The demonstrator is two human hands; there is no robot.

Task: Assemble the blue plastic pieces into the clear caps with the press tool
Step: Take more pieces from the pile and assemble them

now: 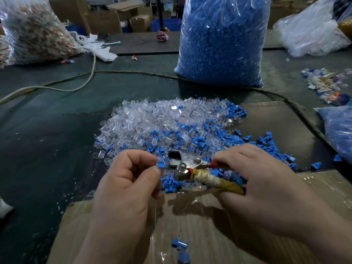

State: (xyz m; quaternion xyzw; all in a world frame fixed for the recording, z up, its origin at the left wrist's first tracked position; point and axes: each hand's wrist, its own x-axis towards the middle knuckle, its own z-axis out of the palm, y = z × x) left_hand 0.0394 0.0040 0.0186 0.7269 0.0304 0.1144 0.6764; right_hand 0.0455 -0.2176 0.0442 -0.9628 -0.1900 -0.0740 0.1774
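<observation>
Left hand (125,180), fingers curled, pinches a small matte blue plastic piece (161,165) beside the shiny metal press tool (185,165); right hand (255,180) grips its tape-wrapped handles.

The press tool (182,166) has a shiny bare-metal head, its handle wound in dull, yellowed tape (215,181). The clear caps (152,119) gleam like glass; the blue plastic pieces (266,141) look matt. At six o'clock, brown cardboard (190,216) lies under glossy film (314,187). The table (47,130) is dark and matt.
</observation>
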